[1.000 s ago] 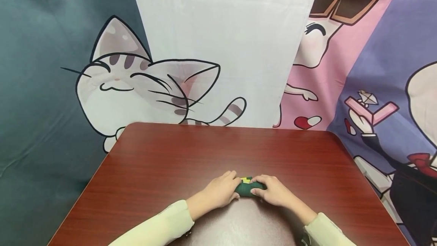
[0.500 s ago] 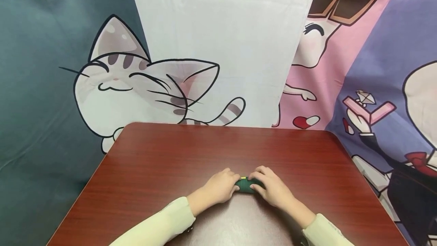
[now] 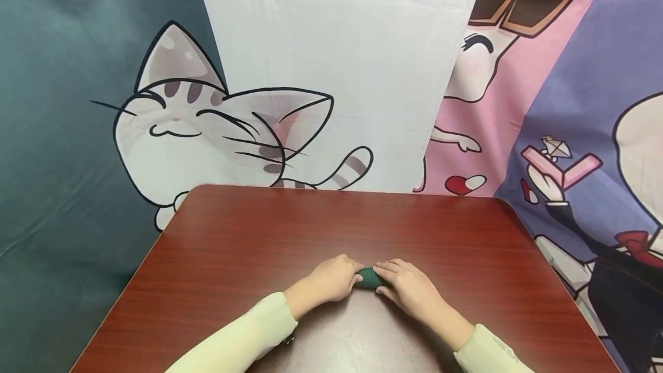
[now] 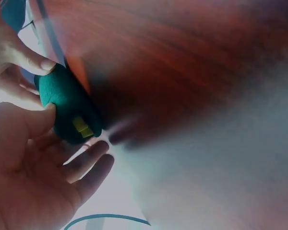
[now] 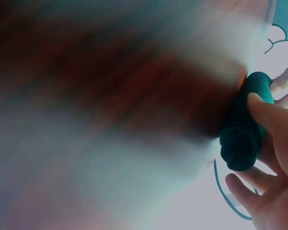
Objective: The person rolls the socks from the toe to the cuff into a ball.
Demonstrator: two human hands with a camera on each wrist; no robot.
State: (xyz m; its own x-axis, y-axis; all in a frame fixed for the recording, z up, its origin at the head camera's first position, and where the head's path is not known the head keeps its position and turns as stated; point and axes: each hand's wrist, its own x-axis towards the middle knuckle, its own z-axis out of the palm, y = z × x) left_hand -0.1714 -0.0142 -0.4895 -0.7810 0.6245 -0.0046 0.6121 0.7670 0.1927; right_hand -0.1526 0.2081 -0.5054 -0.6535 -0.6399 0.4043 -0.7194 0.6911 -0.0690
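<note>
A dark green, felt-like roll [image 3: 369, 278] lies crosswise on the table between both hands. My left hand [image 3: 332, 278] grips its left end, thumb on the near side and fingers over the far side. On the other end my right hand [image 3: 411, 288] holds it the same way. In the left wrist view a bit of yellow [image 4: 81, 127] shows at the roll's end, and the left thumb presses the green surface. The right wrist view shows the other end as a rounded, folded green opening [image 5: 240, 146], with the right thumb on top of the roll.
The reddish-brown wooden table [image 3: 259, 229] has rounded far corners. Behind it hangs a printed cloth backdrop [image 3: 336, 33] with a cartoon cat and figures. Light sleeves [image 3: 243, 332] cover both forearms.
The roll has turned slightly away from me and become tighter. Yellow pieces seen on top earlier in the head view are now covered. The right fingers have lowered onto it.
</note>
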